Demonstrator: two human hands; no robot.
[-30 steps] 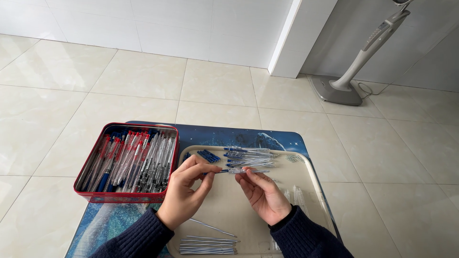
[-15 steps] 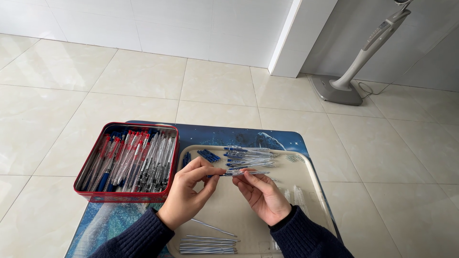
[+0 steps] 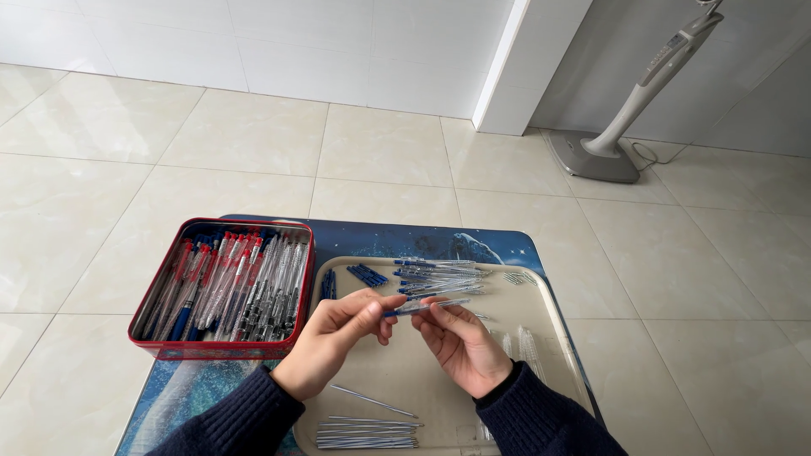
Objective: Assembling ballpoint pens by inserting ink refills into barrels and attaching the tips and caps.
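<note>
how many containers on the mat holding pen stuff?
2. A red tin full of pens sits at the left; a beige tray with loose pen parts sits at the right, under the left hand and right hand. Bottom edge is cropped.

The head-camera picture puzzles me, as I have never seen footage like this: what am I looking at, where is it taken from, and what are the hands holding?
There is no machine here. A camera worn on a person's head looks down at their own two bare hands in dark sleeves. The left hand and right hand together pinch a clear pen with a blue end above a beige tray. On the tray lie a pile of similar pens, some blue caps and thin refills. Beside it, a red tin is full of pens. Both sit on a small blue-patterned table over a tiled floor.
</note>
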